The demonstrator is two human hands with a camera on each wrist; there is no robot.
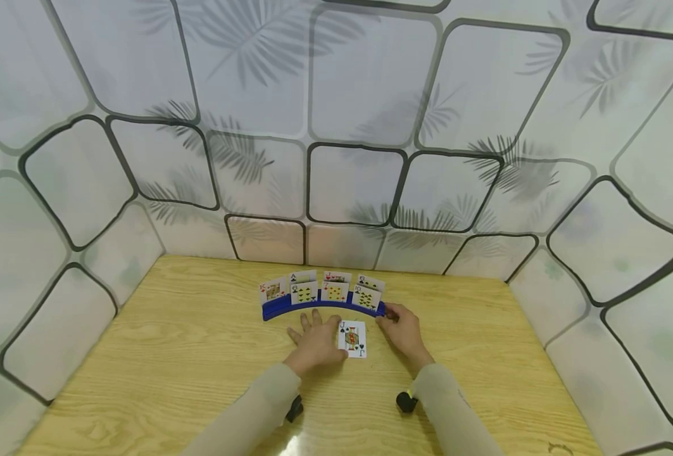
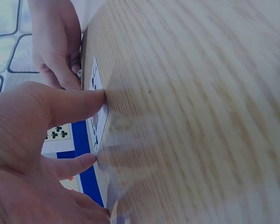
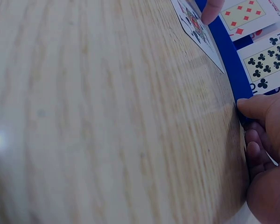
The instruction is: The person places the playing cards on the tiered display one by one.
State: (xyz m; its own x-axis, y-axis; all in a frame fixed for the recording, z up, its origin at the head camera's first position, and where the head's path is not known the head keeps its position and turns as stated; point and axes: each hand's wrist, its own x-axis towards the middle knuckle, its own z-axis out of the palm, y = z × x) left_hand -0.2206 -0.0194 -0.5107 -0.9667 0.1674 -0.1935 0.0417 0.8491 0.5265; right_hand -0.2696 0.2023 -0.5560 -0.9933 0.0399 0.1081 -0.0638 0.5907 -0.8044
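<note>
A face-up jack playing card [image 1: 352, 339] lies flat on the table in front of a curved blue card holder [image 1: 279, 310]. Over the card's left edge is my left hand [image 1: 316, 342], fingers spread; its thumb [image 2: 84, 103] and index finger [image 2: 72, 165] touch down at the card's two left corners. My right hand [image 1: 402, 329] pinches the right end of the holder, thumb [image 3: 256, 106] on the front and fingers curled behind. Cards stand in the holder, among them a king [image 1: 273, 290], a seven of diamonds [image 1: 334, 292] and a ten of clubs [image 3: 268, 60].
The light wooden table [image 1: 188, 335] reaches back to a patterned wall covering [image 1: 347, 183] that also closes in both sides. A black wrist device [image 1: 406, 402] sits under the right forearm, another [image 1: 294, 409] by the left sleeve.
</note>
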